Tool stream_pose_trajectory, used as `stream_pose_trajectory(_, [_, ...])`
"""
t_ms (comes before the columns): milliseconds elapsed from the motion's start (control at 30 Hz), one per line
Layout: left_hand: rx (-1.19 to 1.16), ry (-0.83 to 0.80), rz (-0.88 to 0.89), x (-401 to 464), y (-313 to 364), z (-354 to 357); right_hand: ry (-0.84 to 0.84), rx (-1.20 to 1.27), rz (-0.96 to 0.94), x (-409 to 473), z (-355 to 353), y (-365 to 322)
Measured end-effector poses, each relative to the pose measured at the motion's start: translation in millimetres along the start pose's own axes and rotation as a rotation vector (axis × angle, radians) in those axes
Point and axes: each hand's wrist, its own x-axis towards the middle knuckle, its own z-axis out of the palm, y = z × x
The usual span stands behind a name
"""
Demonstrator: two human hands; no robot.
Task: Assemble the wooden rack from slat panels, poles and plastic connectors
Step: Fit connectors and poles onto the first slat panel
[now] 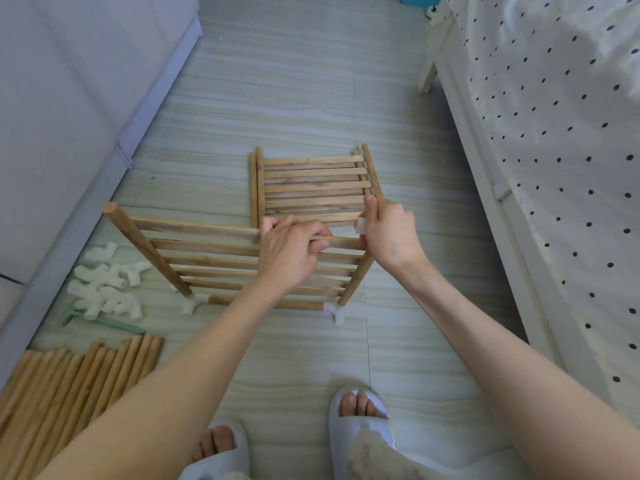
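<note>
While my left hand [289, 252] grips the slat panel [207, 261] and my right hand [388, 233] pinches a connector [360, 226] on the pole [356, 282], a skewed push could pop the floor joints.

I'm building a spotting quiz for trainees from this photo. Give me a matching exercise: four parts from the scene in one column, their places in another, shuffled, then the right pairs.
Things:
1. loose poles
2. spare connectors
3. flat slat panel
4. left hand

Places:
A. lying on the floor beyond the hands
B. gripping a slat of the upright panel
C. bundled at the lower left corner
D. heaped on the floor by the sofa base

Pairs: 1-C, 2-D, 3-A, 4-B
</note>
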Motion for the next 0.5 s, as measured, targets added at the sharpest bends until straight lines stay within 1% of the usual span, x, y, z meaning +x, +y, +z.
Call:
stream_pose_trajectory(133, [0.000, 0.002, -0.044, 0, 3, -2, 0.006, -0.007, 0.025, 8, 2, -5])
stream_pose_trajectory(333, [0.006, -0.036, -0.057, 2, 4, -6, 0.015, -0.035, 0.122, 17, 6, -11])
stream_pose_trajectory(500, [-0.010, -0.041, -0.030, 0, 3, -10, -0.022, -0.029, 0.091, 14, 3, -9])
